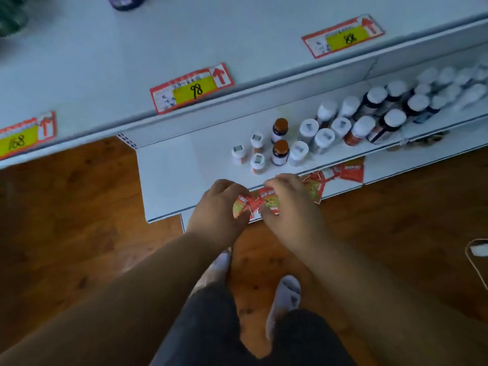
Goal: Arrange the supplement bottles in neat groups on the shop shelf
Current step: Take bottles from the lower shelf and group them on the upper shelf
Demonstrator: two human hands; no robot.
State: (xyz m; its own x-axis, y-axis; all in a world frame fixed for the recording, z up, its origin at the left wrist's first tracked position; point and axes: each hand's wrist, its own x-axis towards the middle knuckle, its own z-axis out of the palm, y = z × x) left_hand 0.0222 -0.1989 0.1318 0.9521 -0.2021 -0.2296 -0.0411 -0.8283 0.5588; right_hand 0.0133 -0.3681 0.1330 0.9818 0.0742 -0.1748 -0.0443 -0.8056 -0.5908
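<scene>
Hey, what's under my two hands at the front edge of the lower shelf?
A red and green price label on the shelf edge, pinched by the left hand and right hand. Its ends are covered by fingers.

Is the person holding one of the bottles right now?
No, both the left hand and right hand grip a red paper tag at the shelf edge.

Just one head cam here, looking steeply down from above at the low white shelf (169,170) right in front, wood floor (66,207) nearest, upper shelf (132,48) at the far edge.
</scene>
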